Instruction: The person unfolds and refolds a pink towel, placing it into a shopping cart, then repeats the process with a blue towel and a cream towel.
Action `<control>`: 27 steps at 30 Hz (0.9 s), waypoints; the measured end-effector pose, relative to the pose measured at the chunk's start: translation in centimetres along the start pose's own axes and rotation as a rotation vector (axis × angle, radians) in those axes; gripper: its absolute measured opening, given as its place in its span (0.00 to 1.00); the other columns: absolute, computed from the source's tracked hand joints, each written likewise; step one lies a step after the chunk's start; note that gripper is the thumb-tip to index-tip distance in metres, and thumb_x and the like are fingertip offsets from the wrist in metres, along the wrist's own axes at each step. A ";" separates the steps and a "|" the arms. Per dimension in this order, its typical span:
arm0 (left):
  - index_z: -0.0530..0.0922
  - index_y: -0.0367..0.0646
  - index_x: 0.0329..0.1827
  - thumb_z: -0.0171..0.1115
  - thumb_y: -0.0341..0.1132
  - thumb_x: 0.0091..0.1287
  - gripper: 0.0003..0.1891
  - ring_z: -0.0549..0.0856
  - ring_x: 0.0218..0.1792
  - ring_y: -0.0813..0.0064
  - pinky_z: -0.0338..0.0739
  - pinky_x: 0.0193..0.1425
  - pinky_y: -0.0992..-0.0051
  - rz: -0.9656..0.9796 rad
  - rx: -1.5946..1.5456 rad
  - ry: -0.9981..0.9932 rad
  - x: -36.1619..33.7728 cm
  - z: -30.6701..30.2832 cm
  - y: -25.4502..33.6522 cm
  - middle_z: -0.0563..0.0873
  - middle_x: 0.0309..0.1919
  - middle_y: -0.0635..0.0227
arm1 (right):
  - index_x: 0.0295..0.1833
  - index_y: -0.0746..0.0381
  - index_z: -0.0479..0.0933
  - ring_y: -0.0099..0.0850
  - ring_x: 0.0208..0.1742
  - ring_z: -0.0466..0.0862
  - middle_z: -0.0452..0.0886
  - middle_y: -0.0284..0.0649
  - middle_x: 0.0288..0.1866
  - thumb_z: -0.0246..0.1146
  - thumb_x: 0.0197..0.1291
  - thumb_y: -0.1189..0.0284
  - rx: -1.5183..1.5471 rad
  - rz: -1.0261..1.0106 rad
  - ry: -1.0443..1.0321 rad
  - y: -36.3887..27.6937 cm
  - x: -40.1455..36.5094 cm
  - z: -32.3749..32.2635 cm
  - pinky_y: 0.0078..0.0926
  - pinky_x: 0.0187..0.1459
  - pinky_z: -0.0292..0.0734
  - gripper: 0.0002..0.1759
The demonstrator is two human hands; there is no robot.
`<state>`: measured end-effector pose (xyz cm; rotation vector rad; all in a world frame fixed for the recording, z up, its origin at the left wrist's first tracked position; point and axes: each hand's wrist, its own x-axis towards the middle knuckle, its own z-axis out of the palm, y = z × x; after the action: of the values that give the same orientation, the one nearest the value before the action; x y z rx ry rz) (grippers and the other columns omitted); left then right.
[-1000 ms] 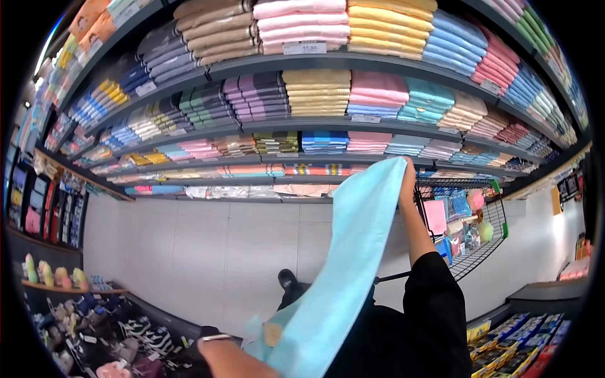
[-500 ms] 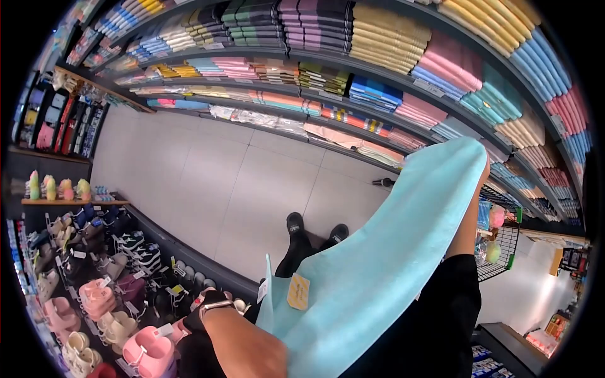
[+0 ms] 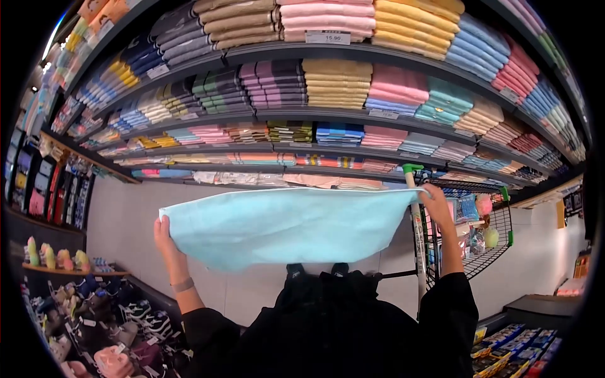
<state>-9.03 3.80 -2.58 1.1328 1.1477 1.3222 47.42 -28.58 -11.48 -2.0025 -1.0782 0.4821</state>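
A light blue towel (image 3: 283, 227) is stretched out sideways in front of me, its top edge nearly level. My left hand (image 3: 165, 236) is closed on its left corner, and a band shows on that wrist. At the other end, my right hand (image 3: 435, 200) pinches the upper right corner, close to the green-tipped handle of a shopping cart (image 3: 498, 220). The cloth hangs down between both hands, above my shoes.
Shelves (image 3: 283, 53) with folded towels in stacks run across the top. Shoes and clogs (image 3: 113, 359) fill a display at lower left. Packaged goods (image 3: 517, 343) lie on a rack at lower right. The cart holds several items.
The towel has gone from a steep slant to a level spread. My left hand has moved up and left, my right hand down and left. The view has shifted, showing more of the cart.
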 end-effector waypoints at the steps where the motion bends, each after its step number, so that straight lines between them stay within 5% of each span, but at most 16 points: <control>1: 0.75 0.39 0.46 0.53 0.37 0.73 0.09 0.78 0.38 0.81 0.74 0.44 0.78 -0.008 -0.014 0.004 0.1 0.1 0.0 0.80 0.37 0.72 | 0.38 0.67 0.77 0.24 0.33 0.76 0.78 0.35 0.30 0.59 0.63 0.67 0.079 0.053 -0.040 -1.5 -0.5 0.2 0.25 0.39 0.71 0.12; 4: 0.75 0.41 0.44 0.54 0.37 0.73 0.08 0.77 0.37 0.83 0.74 0.44 0.79 -0.012 0.003 0.000 0.3 0.1 0.1 0.79 0.36 0.73 | 0.35 0.65 0.79 0.17 0.31 0.74 0.78 0.29 0.30 0.61 0.65 0.64 0.386 0.275 -0.148 -5.7 -2.5 1.1 0.18 0.36 0.69 0.14; 8: 0.76 0.39 0.45 0.55 0.37 0.73 0.10 0.76 0.37 0.83 0.73 0.43 0.79 0.085 0.167 -0.045 -1.3 1.3 -1.2 0.79 0.35 0.71 | 0.44 0.65 0.82 0.14 0.34 0.77 0.82 0.28 0.35 0.63 0.65 0.65 0.731 0.279 -0.210 -11.6 -4.2 4.5 0.15 0.38 0.71 0.13; 16: 0.78 0.37 0.45 0.59 0.31 0.70 0.07 0.79 0.37 0.79 0.73 0.43 0.79 0.345 0.272 -0.395 -13.0 12.1 0.2 0.82 0.36 0.68 | 0.40 0.62 0.80 0.16 0.34 0.79 0.81 0.29 0.32 0.61 0.67 0.64 1.070 0.357 -0.338 -21.8 -6.4 15.6 0.16 0.37 0.72 0.12; 19: 0.78 0.37 0.44 0.61 0.28 0.66 0.07 0.85 0.28 0.65 0.77 0.32 0.70 0.410 0.367 -0.544 -16.5 13.5 -0.1 0.84 0.32 0.56 | 0.45 0.61 0.79 0.15 0.35 0.76 0.80 0.27 0.35 0.60 0.68 0.64 1.171 0.398 -0.268 -23.9 -8.2 18.5 0.16 0.37 0.71 0.12; 27: 0.77 0.36 0.42 0.61 0.26 0.65 0.05 0.84 0.27 0.62 0.76 0.30 0.71 0.563 0.411 -0.561 -18.9 13.1 -1.5 0.85 0.31 0.57 | 0.45 0.64 0.74 0.15 0.34 0.69 0.74 0.28 0.32 0.55 0.70 0.69 0.984 0.130 0.027 -24.8 -12.7 21.1 0.19 0.35 0.67 0.09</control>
<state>5.15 -14.34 -3.29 2.0841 0.7105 1.0640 13.80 -21.25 -5.30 -1.1880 -0.5090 0.8471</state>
